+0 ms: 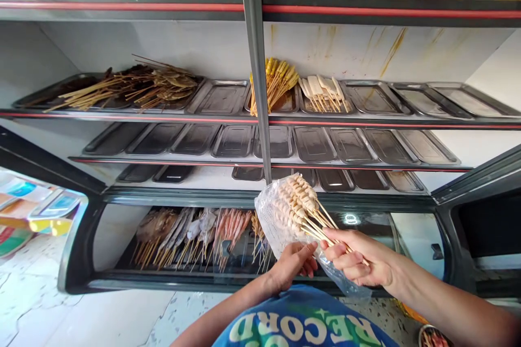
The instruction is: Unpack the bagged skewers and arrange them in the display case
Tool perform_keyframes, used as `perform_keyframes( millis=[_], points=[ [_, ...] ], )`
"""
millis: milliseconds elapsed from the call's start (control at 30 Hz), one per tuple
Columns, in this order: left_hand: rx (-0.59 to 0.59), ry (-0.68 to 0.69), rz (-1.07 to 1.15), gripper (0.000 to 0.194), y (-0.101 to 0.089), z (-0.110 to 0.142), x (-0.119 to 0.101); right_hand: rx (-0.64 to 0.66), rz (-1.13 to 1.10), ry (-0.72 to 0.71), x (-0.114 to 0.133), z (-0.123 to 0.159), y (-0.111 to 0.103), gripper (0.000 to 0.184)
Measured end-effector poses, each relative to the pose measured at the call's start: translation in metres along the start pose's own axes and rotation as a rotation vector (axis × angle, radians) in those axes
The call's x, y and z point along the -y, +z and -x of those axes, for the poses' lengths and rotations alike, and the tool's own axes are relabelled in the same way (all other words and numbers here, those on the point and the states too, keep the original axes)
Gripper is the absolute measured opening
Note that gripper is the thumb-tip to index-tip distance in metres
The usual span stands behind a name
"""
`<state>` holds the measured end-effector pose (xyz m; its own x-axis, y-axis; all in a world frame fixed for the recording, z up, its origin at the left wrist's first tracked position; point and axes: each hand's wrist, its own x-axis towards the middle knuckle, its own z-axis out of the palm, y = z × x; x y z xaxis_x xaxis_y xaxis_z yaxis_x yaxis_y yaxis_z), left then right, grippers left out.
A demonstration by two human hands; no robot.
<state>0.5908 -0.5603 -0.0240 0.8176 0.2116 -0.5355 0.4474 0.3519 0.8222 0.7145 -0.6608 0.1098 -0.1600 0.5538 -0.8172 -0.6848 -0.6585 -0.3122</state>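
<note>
- Right hand pinches the skewers by their sticks, near, right of centre
- Left hand at the plastic bag, grip unclear
- Best hold sticks bundled, tips clear of film

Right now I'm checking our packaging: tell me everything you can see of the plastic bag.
The bag is clear, crinkled plastic, slanting before the display case. It spreads beside the pale skewered food, with loose folds below the right hand. The left hand seems to touch it; whether the food is inside is unclear.
</note>
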Motion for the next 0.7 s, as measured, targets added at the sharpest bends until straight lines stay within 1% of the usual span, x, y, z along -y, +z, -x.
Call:
perform_keyframes(
  millis=[33, 100, 167, 200, 267, 333, 367, 433, 500, 567, 633, 700],
  points=[
    [-0.033, 0.030, -0.048, 0.051, 0.000, 0.000, 0.002, -0.011, -0.069, 0.020, 0.000, 0.001, 0.003, 0.044],
    [-0.152, 0.108, -0.262, 0.041, -0.003, 0.001, 0.006, -0.023, -0.155, 0.058, 0.001, 0.003, 0.008, 0.042],
    [-0.268, 0.206, -0.487, 0.035, -0.010, 0.004, 0.010, -0.023, -0.203, 0.070, 0.004, 0.005, 0.008, 0.039],
    [-0.304, 0.246, -0.553, 0.034, -0.015, 0.006, 0.012, -0.018, -0.231, 0.070, 0.006, 0.006, 0.007, 0.037],
    [-0.332, 0.289, -0.627, 0.034, -0.027, 0.012, 0.017, -0.009, -0.303, 0.062, 0.010, 0.010, 0.000, 0.039],
    [-0.310, 0.323, -0.761, 0.035, -0.039, 0.016, 0.020, -0.006, -0.380, 0.072, 0.012, 0.014, -0.007, 0.046],
    [-0.304, 0.333, -0.839, 0.035, -0.044, 0.017, 0.021, -0.010, -0.412, 0.079, 0.012, 0.017, -0.010, 0.050],
    [-0.330, 0.329, -0.964, 0.036, -0.052, 0.016, 0.021, -0.030, -0.452, 0.086, 0.006, 0.024, -0.014, 0.055],
    [-0.395, 0.319, -1.006, 0.039, -0.058, 0.013, 0.016, -0.052, -0.460, 0.098, -0.003, 0.033, -0.014, 0.056],
    [-0.435, 0.326, -1.000, 0.040, -0.064, 0.010, 0.010, -0.075, -0.441, 0.106, -0.016, 0.045, -0.014, 0.054],
    [-0.444, 0.337, -0.963, 0.038, -0.074, 0.010, 0.002, -0.115, -0.386, 0.087, -0.032, 0.060, -0.017, 0.049],
    [-0.440, 0.327, -0.895, 0.036, -0.087, 0.011, -0.005, -0.184, -0.256, 0.023, -0.050, 0.076, -0.025, 0.039]
  ],
)
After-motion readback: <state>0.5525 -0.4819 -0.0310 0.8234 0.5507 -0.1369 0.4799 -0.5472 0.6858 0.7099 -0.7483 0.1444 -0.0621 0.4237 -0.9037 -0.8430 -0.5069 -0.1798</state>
